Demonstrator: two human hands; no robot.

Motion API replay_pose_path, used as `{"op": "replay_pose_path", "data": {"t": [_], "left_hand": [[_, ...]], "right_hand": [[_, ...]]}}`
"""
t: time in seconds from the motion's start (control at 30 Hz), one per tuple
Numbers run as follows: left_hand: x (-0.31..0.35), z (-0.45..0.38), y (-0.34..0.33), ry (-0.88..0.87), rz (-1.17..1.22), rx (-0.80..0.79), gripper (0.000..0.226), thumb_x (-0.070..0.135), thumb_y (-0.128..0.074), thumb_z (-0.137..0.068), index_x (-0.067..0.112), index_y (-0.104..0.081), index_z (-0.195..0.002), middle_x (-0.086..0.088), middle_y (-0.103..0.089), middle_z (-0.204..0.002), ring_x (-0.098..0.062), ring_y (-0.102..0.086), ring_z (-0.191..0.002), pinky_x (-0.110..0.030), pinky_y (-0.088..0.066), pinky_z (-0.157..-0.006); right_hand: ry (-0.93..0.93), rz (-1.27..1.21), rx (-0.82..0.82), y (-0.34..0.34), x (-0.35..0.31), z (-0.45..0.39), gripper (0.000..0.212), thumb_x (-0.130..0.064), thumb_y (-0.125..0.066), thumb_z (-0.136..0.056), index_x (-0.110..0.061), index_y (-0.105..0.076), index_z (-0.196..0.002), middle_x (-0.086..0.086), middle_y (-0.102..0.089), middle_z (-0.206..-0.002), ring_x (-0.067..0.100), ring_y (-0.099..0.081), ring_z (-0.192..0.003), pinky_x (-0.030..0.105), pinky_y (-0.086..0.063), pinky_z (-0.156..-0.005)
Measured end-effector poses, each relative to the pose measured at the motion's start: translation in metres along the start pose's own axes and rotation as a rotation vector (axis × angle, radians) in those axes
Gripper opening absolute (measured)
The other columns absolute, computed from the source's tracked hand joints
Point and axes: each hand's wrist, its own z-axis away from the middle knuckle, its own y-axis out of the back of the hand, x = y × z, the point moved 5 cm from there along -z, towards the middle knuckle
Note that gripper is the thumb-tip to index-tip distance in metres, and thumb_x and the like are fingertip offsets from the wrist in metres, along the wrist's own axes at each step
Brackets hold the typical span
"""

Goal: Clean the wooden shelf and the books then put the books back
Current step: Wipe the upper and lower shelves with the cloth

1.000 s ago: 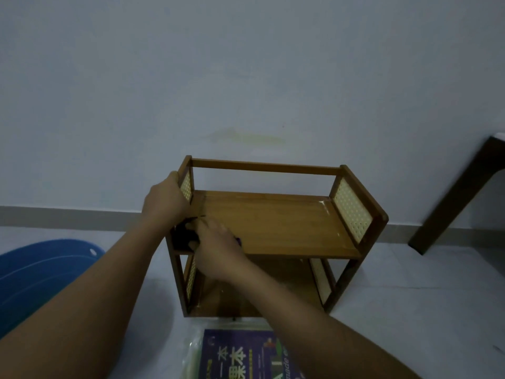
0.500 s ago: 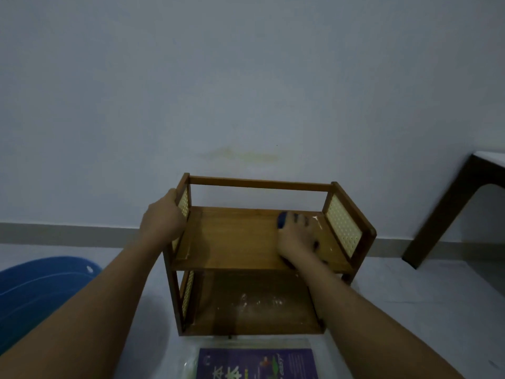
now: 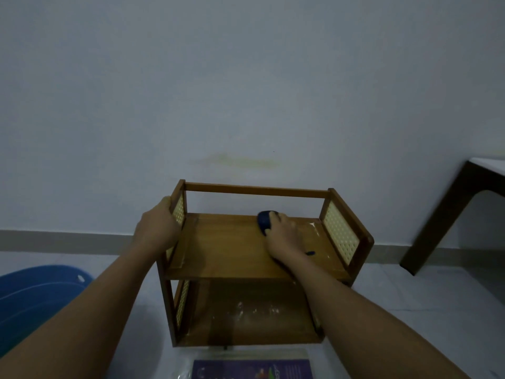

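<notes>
1. While the left hand (image 3: pixel 157 228) keeps its place, fingers curled over the top of the wooden shelf's (image 3: pixel 257 258) left side panel to steady it, the right hand (image 3: pixel 281 236) has travelled: 1 second ago it was at the near-left corner of the upper board, and now it presses a dark blue cloth (image 3: pixel 264 218) flat near the far-right part of that board. I judge that 1 pass across the upper board is nearly done, so shelf cleaning is under way and the books are still to come.
2. At far left on the floor lies a blue plastic basin (image 3: pixel 35 296), smooth and round-edged.
3. Left of centre, the side panel under the left hand has a pale woven cane insert in a dark wooden frame.
4. Centre: the shelf has 2 flat boards of warm brown wood and a thin rail across the back; the upper board shines, while the lower board shows whitish smears.
5. Near centre, just in front of the shelf, 1 purple-covered book (image 3: pixel 251 369) lies flat in a clear, glossy wrapper.
6. At far right stands the dark leg of a table (image 3: pixel 442 222).
</notes>
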Motion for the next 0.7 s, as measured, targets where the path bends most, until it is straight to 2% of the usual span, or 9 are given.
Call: {"op": "replay_pose_path", "data": {"t": [0.1,0.17,0.27,0.33,0.4,0.5,0.63,0.7], "left_hand": [[-0.001,0.002,0.0,0.009,-0.003,0.01,0.035,0.004,-0.046,-0.09,0.014,-0.048,-0.124,-0.013,-0.059,-0.098,-0.031,-0.057,-0.085,-0.04,-0.048,-0.067],[0.0,0.001,-0.001,0.008,-0.006,0.003,0.037,0.005,-0.047,-0.09,0.015,-0.046,-0.126,-0.012,-0.059,-0.098,-0.03,-0.057,-0.085,-0.039,-0.048,-0.065],[0.0,0.0,-0.002,-0.011,-0.035,0.018,0.036,0.008,-0.048,-0.091,0.015,-0.045,-0.126,-0.012,-0.059,-0.097,-0.028,-0.057,-0.081,-0.033,-0.043,-0.057],[-0.002,-0.003,-0.003,-0.02,-0.06,0.032,0.035,0.007,-0.047,-0.091,0.015,-0.045,-0.125,-0.012,-0.059,-0.095,-0.027,-0.058,-0.078,-0.032,-0.043,-0.055],[-0.004,-0.005,-0.003,-0.025,-0.078,0.032,0.034,0.005,-0.046,-0.09,0.016,-0.045,-0.123,-0.012,-0.06,-0.092,-0.027,-0.058,-0.076,-0.035,-0.046,-0.057],[-0.005,-0.003,-0.002,-0.027,-0.046,0.022,0.033,0.006,-0.042,-0.092,0.017,-0.046,-0.123,-0.01,-0.059,-0.094,-0.027,-0.058,-0.079,-0.039,-0.05,-0.065],[-0.006,-0.006,-0.002,-0.03,-0.032,-0.001,0.035,0.007,-0.042,-0.094,0.017,-0.045,-0.127,-0.011,-0.061,-0.102,-0.029,-0.059,-0.085,-0.043,-0.054,-0.072],[-0.006,-0.007,-0.001,-0.034,-0.032,-0.006,0.035,0.007,-0.043,-0.093,0.015,-0.046,-0.127,-0.013,-0.062,-0.104,-0.031,-0.06,-0.087,-0.044,-0.055,-0.073]], "right_hand": [[-0.071,-0.001,0.016,0.014,0.016,0.0,0.05,-0.02,-0.045,-0.097,-0.019,-0.03,-0.145,0.008,-0.036,-0.146,0.029,-0.038,-0.126,0.043,-0.04,-0.103],[-0.076,-0.097,0.099,0.024,0.008,0.005,0.048,-0.018,-0.046,-0.097,-0.019,-0.033,-0.143,0.008,-0.041,-0.142,0.028,-0.042,-0.123,0.043,-0.043,-0.099],[0.096,-0.17,0.32,0.042,-0.032,0.02,0.053,-0.019,-0.047,-0.097,-0.023,-0.029,-0.147,0.004,-0.031,-0.151,0.027,-0.034,-0.132,0.044,-0.042,-0.103],[0.294,-0.129,0.409,0.051,-0.076,0.017,0.06,-0.009,-0.049,-0.094,-0.025,-0.029,-0.148,0.006,-0.023,-0.156,0.032,-0.024,-0.137,0.048,-0.031,-0.109],[0.483,0.009,0.344,0.043,-0.119,0.006,0.066,0.001,-0.049,-0.089,-0.027,-0.032,-0.147,0.008,-0.017,-0.158,0.038,-0.017,-0.139,0.052,-0.021,-0.111],[0.656,0.311,0.164,0.013,-0.143,-0.014,0.06,-0.003,-0.05,-0.09,-0.026,-0.037,-0.144,0.007,-0.01,-0.16,0.041,-0.012,-0.141,0.06,-0.019,-0.109],[0.646,0.334,0.216,0.022,-0.1,-0.024,0.062,-0.001,-0.052,-0.089,-0.028,-0.038,-0.143,0.005,-0.012,-0.161,0.042,-0.017,-0.14,0.061,-0.021,-0.109],[0.555,0.35,0.247,0.037,-0.053,-0.025,0.071,0.005,-0.053,-0.086,-0.033,-0.036,-0.145,0.002,-0.011,-0.161,0.041,-0.015,-0.141,0.059,-0.022,-0.11]]}}
